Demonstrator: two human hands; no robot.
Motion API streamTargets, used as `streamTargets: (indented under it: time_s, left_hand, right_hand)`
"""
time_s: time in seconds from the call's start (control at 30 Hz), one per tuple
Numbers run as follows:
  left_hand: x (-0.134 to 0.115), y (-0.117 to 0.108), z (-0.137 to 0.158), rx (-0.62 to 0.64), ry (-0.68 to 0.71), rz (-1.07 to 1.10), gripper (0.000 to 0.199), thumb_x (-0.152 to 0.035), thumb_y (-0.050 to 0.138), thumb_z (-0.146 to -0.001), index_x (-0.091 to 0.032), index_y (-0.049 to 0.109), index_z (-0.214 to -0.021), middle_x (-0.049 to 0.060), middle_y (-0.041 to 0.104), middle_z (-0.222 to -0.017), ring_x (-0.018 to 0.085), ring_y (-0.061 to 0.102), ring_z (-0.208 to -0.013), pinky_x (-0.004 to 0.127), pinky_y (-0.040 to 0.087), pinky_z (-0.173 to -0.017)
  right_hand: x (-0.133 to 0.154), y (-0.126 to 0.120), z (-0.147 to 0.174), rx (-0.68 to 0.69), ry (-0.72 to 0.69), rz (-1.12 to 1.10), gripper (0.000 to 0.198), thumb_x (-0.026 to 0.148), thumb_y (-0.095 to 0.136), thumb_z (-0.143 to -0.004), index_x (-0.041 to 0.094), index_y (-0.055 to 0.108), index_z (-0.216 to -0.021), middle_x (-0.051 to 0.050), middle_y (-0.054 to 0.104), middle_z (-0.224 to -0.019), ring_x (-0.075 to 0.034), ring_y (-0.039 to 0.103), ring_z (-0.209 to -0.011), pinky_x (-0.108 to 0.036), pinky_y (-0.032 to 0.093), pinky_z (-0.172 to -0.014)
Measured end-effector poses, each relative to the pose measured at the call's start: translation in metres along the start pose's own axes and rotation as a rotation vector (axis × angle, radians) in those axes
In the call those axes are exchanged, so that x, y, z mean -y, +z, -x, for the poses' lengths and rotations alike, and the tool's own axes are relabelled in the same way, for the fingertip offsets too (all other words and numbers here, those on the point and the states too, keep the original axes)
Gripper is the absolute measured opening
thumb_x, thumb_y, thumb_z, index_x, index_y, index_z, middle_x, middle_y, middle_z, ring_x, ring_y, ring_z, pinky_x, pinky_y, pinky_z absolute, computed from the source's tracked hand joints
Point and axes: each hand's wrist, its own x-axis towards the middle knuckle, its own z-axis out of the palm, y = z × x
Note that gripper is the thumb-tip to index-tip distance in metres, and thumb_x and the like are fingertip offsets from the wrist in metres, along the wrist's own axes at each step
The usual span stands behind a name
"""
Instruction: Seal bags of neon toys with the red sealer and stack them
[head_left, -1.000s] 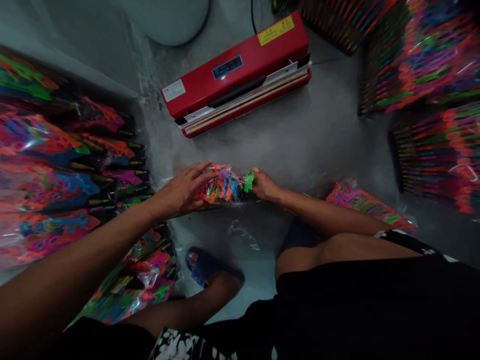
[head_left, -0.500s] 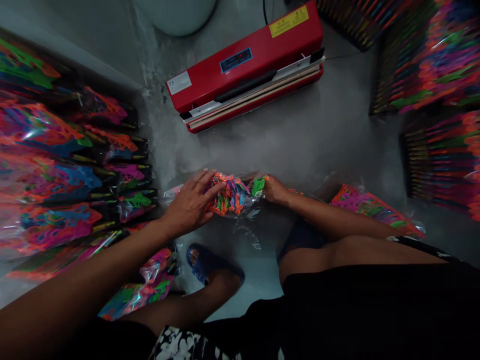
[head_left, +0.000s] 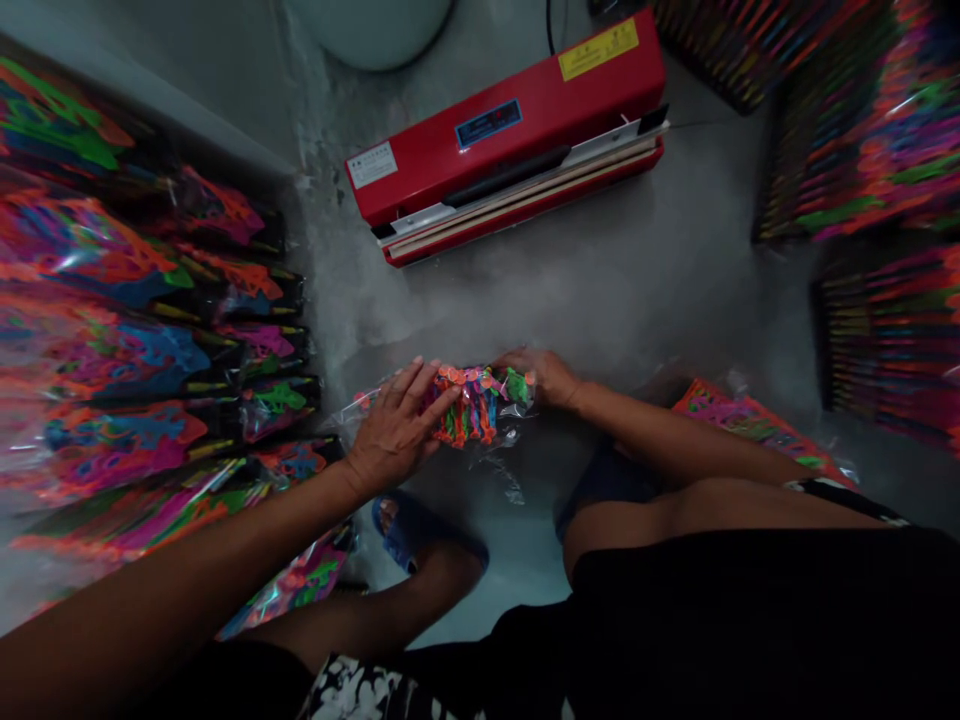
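Lowered since a second ago, your left hand [head_left: 394, 435] presses flat on a clear bag of neon toys [head_left: 476, 405] on the concrete floor [head_left: 615, 300] while your right hand [head_left: 547, 375] pinches its far end. Slick film could slip, spilling toys. Beyond sits a red heat sealer [head_left: 510, 135].

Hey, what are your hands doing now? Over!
Left hand flat on toy bundle. Right hand grips its other end. Red sealer beyond, apart.
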Motion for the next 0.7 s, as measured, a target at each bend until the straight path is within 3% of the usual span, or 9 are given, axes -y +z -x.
streamTargets:
  time_s: [0.13, 0.4, 0.53, 0.7]
  left_hand:
    - [0.000, 0.001, 0.001, 0.008, -0.016, 0.007, 0.094, -0.024, 0.077, -0.084, -0.033, 0.031, -0.166, 0.014, 0.015, -0.176, 0.042, 0.016, -0.161, 0.063, 0.027, -0.126]
    - [-0.001, 0.002, 0.001, 0.014, -0.033, 0.021, 0.096, -0.023, 0.077, -0.082, -0.033, 0.031, -0.166, 0.012, 0.015, -0.176, 0.041, 0.015, -0.162, 0.062, 0.026, -0.127]
    - [0.000, 0.005, 0.003, -0.001, -0.030, 0.018, 0.100, -0.022, 0.080, -0.078, -0.033, 0.032, -0.166, 0.012, 0.014, -0.177, 0.041, 0.016, -0.162, 0.062, 0.025, -0.127]
    - [-0.004, 0.006, 0.002, -0.029, 0.007, -0.008, 0.101, -0.030, 0.079, -0.080, -0.031, 0.029, -0.167, 0.014, 0.011, -0.177, 0.043, 0.013, -0.162, 0.065, 0.021, -0.128]
  right_hand:
    - [0.000, -0.004, -0.004, 0.051, -0.009, 0.045, 0.034, 0.025, 0.066, -0.093, 0.027, 0.073, -0.126, -0.007, 0.072, -0.131, -0.026, 0.068, -0.111, -0.036, 0.052, -0.094]
    - [0.000, 0.001, 0.018, -0.033, -0.006, 0.045, 0.031, 0.020, 0.059, -0.092, 0.024, 0.072, -0.121, -0.010, 0.069, -0.130, -0.026, 0.067, -0.110, -0.038, 0.053, -0.096]
    - [0.000, 0.013, 0.049, -0.072, 0.016, 0.075, 0.024, 0.019, 0.062, -0.087, 0.022, 0.069, -0.110, -0.011, 0.072, -0.114, -0.026, 0.067, -0.103, -0.038, 0.053, -0.091]
    - [0.010, 0.021, 0.089, -0.124, 0.199, 0.158, 0.003, 0.020, 0.061, -0.087, 0.021, 0.059, -0.089, -0.007, 0.068, -0.086, -0.019, 0.061, -0.076, -0.028, 0.047, -0.070]
